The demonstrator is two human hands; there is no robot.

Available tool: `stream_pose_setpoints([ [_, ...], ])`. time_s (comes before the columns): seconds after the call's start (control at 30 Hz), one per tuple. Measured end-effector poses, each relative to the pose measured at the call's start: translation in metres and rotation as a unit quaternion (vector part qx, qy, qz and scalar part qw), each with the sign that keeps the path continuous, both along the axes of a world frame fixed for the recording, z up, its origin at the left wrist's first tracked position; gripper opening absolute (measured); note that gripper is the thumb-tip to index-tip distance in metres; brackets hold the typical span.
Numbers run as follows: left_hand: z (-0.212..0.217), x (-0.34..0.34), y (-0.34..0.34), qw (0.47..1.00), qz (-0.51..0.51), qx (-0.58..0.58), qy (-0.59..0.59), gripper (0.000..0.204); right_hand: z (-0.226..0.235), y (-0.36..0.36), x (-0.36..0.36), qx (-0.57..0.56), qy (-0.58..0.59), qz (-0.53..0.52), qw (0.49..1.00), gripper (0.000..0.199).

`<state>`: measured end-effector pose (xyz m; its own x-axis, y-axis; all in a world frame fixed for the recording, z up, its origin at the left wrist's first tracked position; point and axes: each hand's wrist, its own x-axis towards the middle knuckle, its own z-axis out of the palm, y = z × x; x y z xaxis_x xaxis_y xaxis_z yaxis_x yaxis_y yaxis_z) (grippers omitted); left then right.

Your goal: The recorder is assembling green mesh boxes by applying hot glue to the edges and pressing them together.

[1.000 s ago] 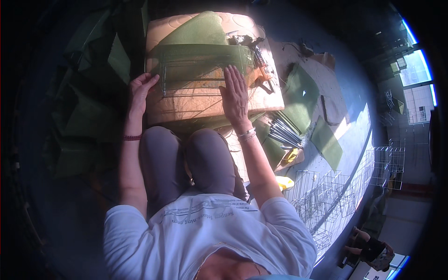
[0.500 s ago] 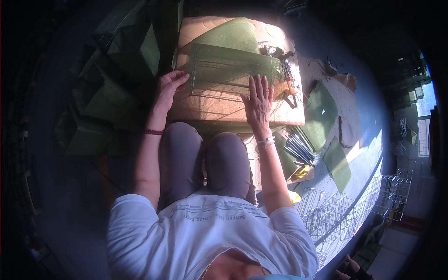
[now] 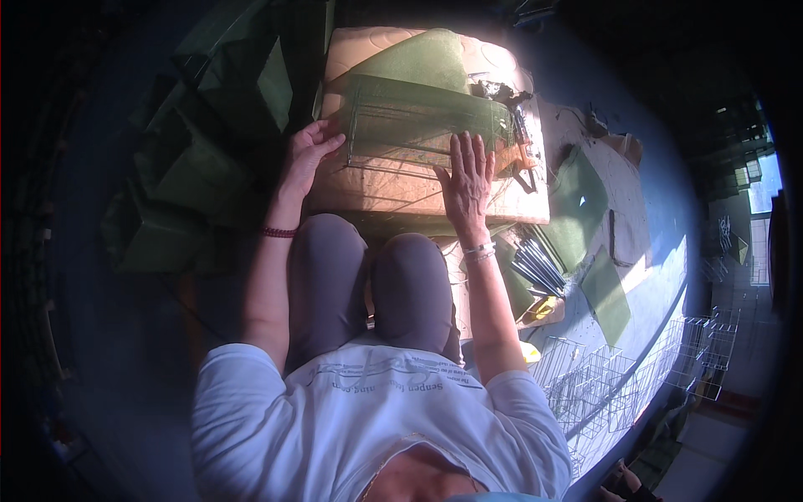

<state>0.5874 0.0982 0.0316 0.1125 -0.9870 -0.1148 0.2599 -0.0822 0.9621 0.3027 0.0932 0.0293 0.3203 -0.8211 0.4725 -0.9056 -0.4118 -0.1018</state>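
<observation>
A sheet of thin green mesh (image 3: 410, 105) with straight wires along it lies across a low, tan padded work surface (image 3: 393, 201) in front of my knees. My left hand (image 3: 311, 155) is at the mesh's left end, thumb and forefinger pinched together at its edge. Lying flat near the mesh's right part, my right hand (image 3: 468, 180) has its fingers stretched out and holds nothing. Beyond the mesh is a larger green sheet (image 3: 427, 58). A dark metal tool (image 3: 525, 138) with an orange part sits just right of my right hand; its kind is unclear.
Green box-shaped mesh pieces (image 3: 242, 84) are heaped at the left. Right of the work surface lie flat green sheets (image 3: 577, 201), a bundle of thin rods (image 3: 538, 266) and a yellow item (image 3: 544, 309). Wire racks (image 3: 590, 381) stand on the floor at the lower right.
The mesh and both hands appear in nearly the same places, shifted slightly with the whole view. My left hand still pinches at the left edge; my right hand stays flat.
</observation>
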Motion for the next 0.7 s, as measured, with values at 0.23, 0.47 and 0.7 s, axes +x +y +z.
stream_pose_setpoints([
  [0.23,-0.011,-0.001,-0.004,1.000,-0.008,-0.011,0.008,0.034,-0.001,0.001,-0.001,-0.009,-0.008,-0.006,1.000,0.064],
  [0.47,-0.006,-0.002,-0.003,1.000,-0.006,-0.009,-0.012,0.033,0.002,0.004,-0.007,-0.019,-0.083,-0.007,0.996,0.062],
  [0.7,-0.009,0.006,-0.008,1.000,-0.003,-0.007,-0.005,0.033,-0.002,-0.010,-0.037,-0.095,-0.326,-0.169,0.925,0.041],
])
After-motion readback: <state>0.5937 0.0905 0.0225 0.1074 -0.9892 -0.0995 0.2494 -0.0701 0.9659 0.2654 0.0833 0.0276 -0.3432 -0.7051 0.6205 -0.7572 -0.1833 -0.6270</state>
